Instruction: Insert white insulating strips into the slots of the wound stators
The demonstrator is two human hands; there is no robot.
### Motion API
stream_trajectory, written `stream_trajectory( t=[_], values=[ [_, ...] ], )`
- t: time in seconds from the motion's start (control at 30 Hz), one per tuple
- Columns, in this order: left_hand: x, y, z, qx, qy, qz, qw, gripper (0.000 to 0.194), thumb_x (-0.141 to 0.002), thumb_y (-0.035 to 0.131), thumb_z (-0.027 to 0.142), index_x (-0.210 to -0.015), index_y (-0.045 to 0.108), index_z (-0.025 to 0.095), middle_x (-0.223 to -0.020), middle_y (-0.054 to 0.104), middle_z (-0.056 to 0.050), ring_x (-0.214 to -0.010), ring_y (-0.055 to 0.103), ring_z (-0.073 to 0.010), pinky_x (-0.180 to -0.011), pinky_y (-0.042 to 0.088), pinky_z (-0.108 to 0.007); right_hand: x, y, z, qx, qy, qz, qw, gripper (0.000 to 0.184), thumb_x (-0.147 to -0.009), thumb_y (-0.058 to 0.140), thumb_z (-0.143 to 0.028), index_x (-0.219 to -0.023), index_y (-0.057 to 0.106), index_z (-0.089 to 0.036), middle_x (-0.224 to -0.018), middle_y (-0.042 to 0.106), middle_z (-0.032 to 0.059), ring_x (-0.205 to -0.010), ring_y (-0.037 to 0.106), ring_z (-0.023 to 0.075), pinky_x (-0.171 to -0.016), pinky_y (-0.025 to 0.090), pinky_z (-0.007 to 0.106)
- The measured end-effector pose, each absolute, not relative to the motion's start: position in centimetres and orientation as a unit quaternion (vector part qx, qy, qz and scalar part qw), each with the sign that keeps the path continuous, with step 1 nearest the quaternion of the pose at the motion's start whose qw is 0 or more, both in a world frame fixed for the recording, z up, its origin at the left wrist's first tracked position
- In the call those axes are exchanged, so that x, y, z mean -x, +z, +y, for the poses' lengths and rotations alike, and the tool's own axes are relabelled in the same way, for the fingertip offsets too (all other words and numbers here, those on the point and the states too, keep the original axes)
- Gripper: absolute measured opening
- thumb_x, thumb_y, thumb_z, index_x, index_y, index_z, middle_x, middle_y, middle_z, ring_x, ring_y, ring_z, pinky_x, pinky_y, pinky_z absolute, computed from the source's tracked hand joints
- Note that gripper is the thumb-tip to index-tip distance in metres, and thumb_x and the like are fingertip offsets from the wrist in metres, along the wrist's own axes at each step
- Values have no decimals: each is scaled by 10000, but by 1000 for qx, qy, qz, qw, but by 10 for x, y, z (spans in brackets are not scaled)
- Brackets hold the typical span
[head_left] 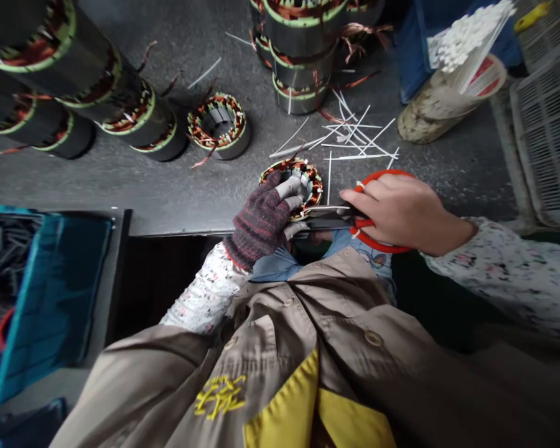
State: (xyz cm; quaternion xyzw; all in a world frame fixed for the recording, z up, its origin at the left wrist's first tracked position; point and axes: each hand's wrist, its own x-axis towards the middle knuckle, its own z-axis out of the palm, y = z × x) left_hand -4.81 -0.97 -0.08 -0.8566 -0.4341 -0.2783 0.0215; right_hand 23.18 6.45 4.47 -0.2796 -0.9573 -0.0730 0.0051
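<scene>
A motor stator [315, 180] with copper windings sits at the table's near edge. My left hand [266, 214], in a dark knitted glove with pale fingertips, grips its left side, fingers over the rim and into the bore. My bare right hand [396, 205] is closed around the red handles of a pair of scissors [378, 246]. The blades point left and reach the near side of the stator; a thin white strip lies along them. Whether the blades touch the windings I cannot tell. Loose white strips [354, 134] lie just beyond the scissors.
Another stator [219, 127] stands alone to the left. Stacked stators rise at the far left [121, 93] and far middle [303, 62]. A container of white strips [429, 112] stands at right beside a plastic crate [548, 130]. A teal bin [51, 292] sits lower left.
</scene>
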Motion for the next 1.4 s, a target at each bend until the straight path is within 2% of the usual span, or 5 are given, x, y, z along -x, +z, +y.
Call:
stream_trajectory(
  t=[0.37, 0.53, 0.83, 1.17, 1.4],
  values=[
    [33, 22, -16, 847, -139, -513, -16, 446, -955, 681, 450, -1306, 647, 177, -1418, 662, -126, -1341, 620, -297, -1266, 413, -535, -235, 38, 73, 398, 30, -916, 27, 430, -890, 556, -431, -1218, 712, -202, -869, 760, 87, -746, 654, 244, -634, 348, 343],
    [10, 28, -17, 804, -65, -591, 2, 376, -933, 719, 435, -1183, 724, 155, -1117, 769, -105, -1081, 730, -286, -1274, 324, -628, -268, 4, 102, 506, 62, -856, 89, 715, -834, 653, -418, -1440, 567, -50, -1255, 702, 253, -1147, 654, 355, -952, 499, 455],
    [90, 66, 7, 551, -439, -635, -317, 449, -911, 670, 598, -1050, 738, 176, -923, 784, -67, -792, 735, -218, -745, 608, -374, -290, -50, 113, 533, 21, -815, 225, 430, -898, 564, -447, -1175, 734, -166, -1265, 686, 219, -1194, 633, 367, -1033, 496, 514],
    [188, 69, 107, 708, -254, -651, -102, 365, -607, 879, 505, -772, 730, 215, -833, 722, -82, -1000, 643, -328, -1045, 456, -539, -291, -55, 114, 476, -46, -835, 274, 462, -921, 518, -487, -1035, 780, -125, -1187, 724, 220, -1074, 688, 362, -943, 552, 497],
    [162, 110, 91, 766, -98, -630, 86, 477, -877, 705, 508, -1258, 681, 223, -1421, 639, -104, -1356, 526, -363, -1271, 162, -664, -287, -54, 110, 471, -30, -841, 264, 403, -924, 539, -456, -1032, 776, -148, -1249, 710, 199, -1100, 677, 376, -939, 551, 534]
  ],
)
